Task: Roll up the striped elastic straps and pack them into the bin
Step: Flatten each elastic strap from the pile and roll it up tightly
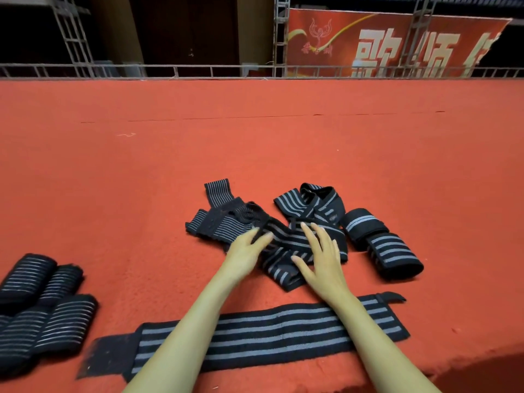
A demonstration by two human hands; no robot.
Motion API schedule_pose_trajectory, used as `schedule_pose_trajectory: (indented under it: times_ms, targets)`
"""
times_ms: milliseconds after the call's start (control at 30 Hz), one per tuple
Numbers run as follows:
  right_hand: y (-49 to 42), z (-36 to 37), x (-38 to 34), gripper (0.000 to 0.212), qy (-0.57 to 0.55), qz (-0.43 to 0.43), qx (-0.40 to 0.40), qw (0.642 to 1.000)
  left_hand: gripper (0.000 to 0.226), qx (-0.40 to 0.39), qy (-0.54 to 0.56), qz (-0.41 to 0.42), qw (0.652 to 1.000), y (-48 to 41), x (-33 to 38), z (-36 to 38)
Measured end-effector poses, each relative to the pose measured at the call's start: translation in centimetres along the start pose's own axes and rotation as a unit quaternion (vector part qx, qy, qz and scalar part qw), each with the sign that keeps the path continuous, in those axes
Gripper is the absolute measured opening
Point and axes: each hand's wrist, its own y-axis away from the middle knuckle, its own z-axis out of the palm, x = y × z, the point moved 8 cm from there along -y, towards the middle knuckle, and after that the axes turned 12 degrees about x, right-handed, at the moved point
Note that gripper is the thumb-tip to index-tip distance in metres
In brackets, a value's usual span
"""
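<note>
A broad desk covered in red-orange felt fills most of the view, its nap a little scuffed and a faint seam running across it well beyond the hands. Along its far edge runs a low metal truss rail. Behind that the room is dark, with upright truss posts, a brown wooden panel and a red banner bearing large pale characters (its right end looks torn).

The left hand and right hand lie side by side, a little apart, fingers straight and spread, both resting flat on a loose heap of striped straps without gripping it. The left hand is slightly blurred. Just beyond the left hand lie crumpled thin-striped bands, touching the heap. Just right of the right hand sit two rolled straps, one against the other. Under both forearms, nearer the person, one flat strap is stretched out full length across the desk. Far to the left of the left hand, a cluster of rolled thin-striped straps lies packed together on the felt.
</note>
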Motion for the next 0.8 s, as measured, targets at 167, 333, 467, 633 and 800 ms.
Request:
schedule_pose_trajectory:
  times_ms: [167,333,467,633,800]
  targets:
    - [0.5,-2.0,-2.7,0.029,-0.1,-0.12,0.092,0.983,0.016,-0.058,-0.152,0.132,0.978,2.2,0.7,2.6]
    - [0.5,-2.1,-1.7,0.015,-0.117,-0.062,0.091,0.987,0.039,0.041,-0.236,0.174,0.955,1.4,-0.5,0.7]
    - [0.1,-2.1,-1.8,0.023,-0.099,-0.056,0.094,0.989,0.013,0.046,-0.296,0.193,0.934,0.4,-0.6,0.1]
    - [0.0,-2.9,-0.7,0.034,-0.121,0.02,0.125,0.985,0.015,0.122,-0.217,0.087,0.965,-0.9,-1.6,-3.3]
    - [0.3,-3.6,2.2,0.049,-0.1,0.13,0.183,0.969,0.017,0.229,-0.145,-0.003,0.963,-0.8,-3.2,-8.0]
